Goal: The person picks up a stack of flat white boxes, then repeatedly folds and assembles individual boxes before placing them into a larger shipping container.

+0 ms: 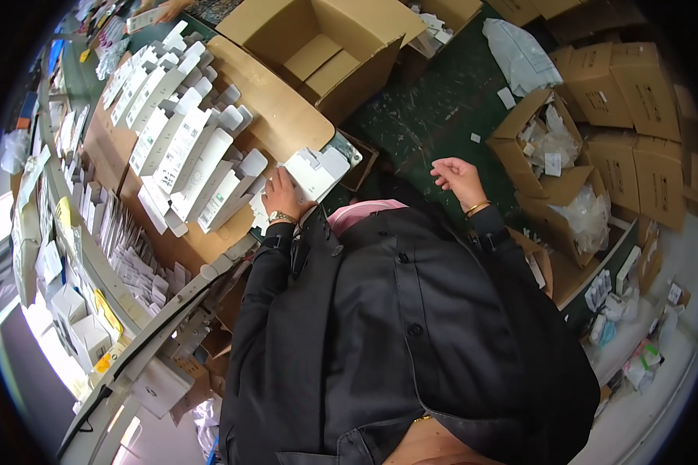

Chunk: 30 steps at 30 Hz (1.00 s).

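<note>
My left hand [281,197] lies with its fingers stretched out beside a white open-topped carton [312,175] near the table's corner. Its fingertips touch white card there; whether they grip it I cannot make out. Left of this hand, several white printed cartons [186,151] stand in slanting rows with their end flaps up. My right hand [459,180] hangs in the air over the dark green floor, away from the table. Its fingers are loosely bent and apart, with nothing visible in them.
A large open cardboard box [310,58] stands beyond the wooden table [267,97]. Brown boxes [624,85] are stacked at the right, beside open ones with plastic bags [585,217]. Folded white cartons [124,236] fill the far-left side. At the top left another person's hand [174,9] shows.
</note>
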### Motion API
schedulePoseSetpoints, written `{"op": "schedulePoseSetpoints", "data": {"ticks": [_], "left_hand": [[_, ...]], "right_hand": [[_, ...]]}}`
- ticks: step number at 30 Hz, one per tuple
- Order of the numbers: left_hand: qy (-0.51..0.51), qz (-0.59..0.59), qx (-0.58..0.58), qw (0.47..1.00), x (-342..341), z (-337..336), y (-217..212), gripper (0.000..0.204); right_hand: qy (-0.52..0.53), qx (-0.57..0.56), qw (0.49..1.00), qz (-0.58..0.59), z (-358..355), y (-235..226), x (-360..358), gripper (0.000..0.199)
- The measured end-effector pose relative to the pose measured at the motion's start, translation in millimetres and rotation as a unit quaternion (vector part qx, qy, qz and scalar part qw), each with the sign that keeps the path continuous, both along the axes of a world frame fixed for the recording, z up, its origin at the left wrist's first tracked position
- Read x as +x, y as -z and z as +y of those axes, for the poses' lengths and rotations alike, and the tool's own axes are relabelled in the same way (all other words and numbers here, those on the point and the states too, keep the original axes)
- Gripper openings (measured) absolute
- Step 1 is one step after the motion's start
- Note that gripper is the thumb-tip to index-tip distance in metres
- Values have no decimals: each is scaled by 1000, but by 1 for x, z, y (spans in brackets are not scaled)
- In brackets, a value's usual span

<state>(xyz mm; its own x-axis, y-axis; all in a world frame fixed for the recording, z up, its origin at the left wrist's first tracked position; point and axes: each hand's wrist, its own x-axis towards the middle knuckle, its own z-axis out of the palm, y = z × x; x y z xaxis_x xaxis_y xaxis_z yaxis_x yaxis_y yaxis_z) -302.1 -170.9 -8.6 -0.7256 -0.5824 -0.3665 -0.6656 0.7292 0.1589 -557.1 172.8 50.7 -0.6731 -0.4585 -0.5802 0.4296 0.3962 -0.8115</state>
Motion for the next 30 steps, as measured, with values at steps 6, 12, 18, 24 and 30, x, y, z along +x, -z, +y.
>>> {"op": "schedulePoseSetpoints", "data": {"ticks": [6, 12, 18, 24, 30], "left_hand": [[-35, -42, -64, 996, -9, 12, 25, 126], [-107, -71, -73, 989, 6, 34, 36, 120], [-183, -56, -55, 980, -27, 41, -20, 133], [-124, 120, -141, 975, -142, 66, -140, 127], [-38, 218, -169, 960, -193, 86, -186, 124]], "right_hand": [[-59, -17, 998, -14, -18, 15, -56, 20], [-150, -37, 988, -19, -24, 39, -130, 19], [-208, -58, 976, -13, -38, 37, -206, 19], [-301, -123, 945, -11, -102, -9, -231, 24], [-286, -274, 916, -68, -155, -88, -195, 39]]}}
